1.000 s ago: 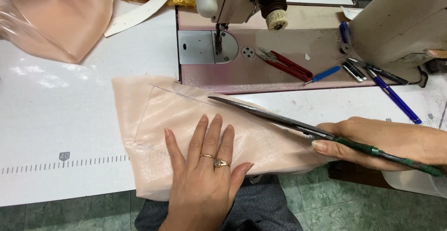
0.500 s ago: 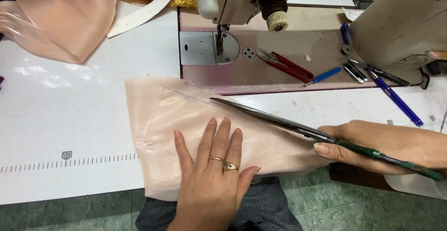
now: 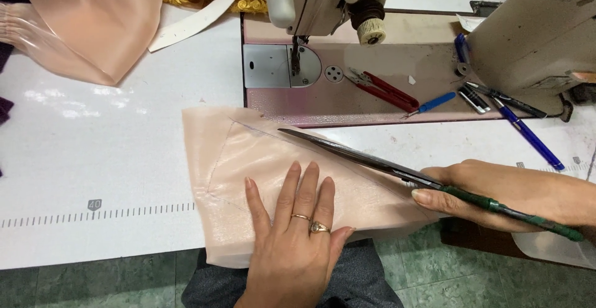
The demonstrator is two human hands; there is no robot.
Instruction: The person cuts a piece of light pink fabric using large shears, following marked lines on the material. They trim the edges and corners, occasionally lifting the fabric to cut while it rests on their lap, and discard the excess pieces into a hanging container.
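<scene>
A flat piece of sheer peach fabric (image 3: 248, 178) lies in the lower middle of the frame on the white table (image 3: 93, 147), its near edge hanging over the table's front. The left hand (image 3: 298, 240) presses on it palm down, fingers straight and slightly spread, holding nothing, with two rings on the ring finger. The right hand (image 3: 496, 193), at the lower right, is closed around the green-wrapped handles of long dark metal scissors (image 3: 372, 159). Their blades look nearly closed and lie along the fabric's upper right edge, tips pointing to the upper left. Behind, at the top of the frame, stands a cream sewing machine (image 3: 434, 10), with red-handled snips (image 3: 385, 89) and blue pens (image 3: 528, 134) on its pinkish base.
</scene>
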